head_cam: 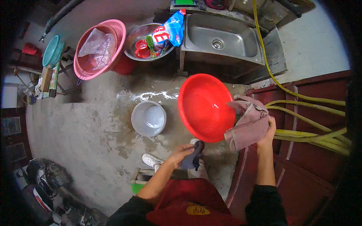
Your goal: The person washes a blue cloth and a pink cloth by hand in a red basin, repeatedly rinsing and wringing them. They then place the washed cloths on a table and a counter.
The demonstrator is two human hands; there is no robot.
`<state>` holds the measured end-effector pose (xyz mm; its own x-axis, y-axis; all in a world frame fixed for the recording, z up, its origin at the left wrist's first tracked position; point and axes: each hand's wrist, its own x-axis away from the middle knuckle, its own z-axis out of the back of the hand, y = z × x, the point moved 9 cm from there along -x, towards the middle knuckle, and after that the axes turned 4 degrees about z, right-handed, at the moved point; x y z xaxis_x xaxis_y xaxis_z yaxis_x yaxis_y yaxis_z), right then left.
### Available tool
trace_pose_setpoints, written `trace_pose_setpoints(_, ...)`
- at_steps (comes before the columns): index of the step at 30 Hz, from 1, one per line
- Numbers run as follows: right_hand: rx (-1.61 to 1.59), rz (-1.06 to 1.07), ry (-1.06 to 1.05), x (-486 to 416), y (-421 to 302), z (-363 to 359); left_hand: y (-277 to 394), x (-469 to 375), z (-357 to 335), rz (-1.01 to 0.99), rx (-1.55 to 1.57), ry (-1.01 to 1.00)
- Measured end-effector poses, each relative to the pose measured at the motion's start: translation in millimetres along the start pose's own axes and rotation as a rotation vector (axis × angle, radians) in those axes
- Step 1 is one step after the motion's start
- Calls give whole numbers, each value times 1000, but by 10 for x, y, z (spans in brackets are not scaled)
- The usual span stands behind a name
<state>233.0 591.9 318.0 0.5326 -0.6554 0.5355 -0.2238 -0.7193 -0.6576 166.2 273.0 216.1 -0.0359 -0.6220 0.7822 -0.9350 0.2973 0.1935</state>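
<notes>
My right hand (268, 132) grips a bunched, faded pink cloth (250, 127), whose folds hang by the right rim of a red plastic basin (208, 108). In my left hand (181, 154) is a soft grey-and-black item (195, 156), held just in front of the apron; I cannot tell exactly what it is. The wide red basin stands on the wet floor, and only a small glint shows inside it. Left of the basin is a white plastic bucket (149, 118) with a shiny, wet-looking bottom.
A stainless steel sink (226, 34) stands beyond the basin. Left of it, a metal basin (133, 42) holds a detergent bag (169, 29), a green brush (150, 45) and a red cup (142, 49). Pink basins (121, 31), yellow hoses (308, 107) and a wooden stool (137, 176) are around.
</notes>
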Motion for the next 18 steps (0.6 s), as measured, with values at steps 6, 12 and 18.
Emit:
trace_pose_setpoints(6,-138,-71,-106,293,149,-100,362,402,-493,-171,122,-240)
trace_pose_setpoints(12,-173,-72,-143,563,81,-204,488,33,300,-182,-189,437)
trace_pose_setpoints(18,-99,-51,-263,667,284,-345,595,-745,950,-500,-863,953)
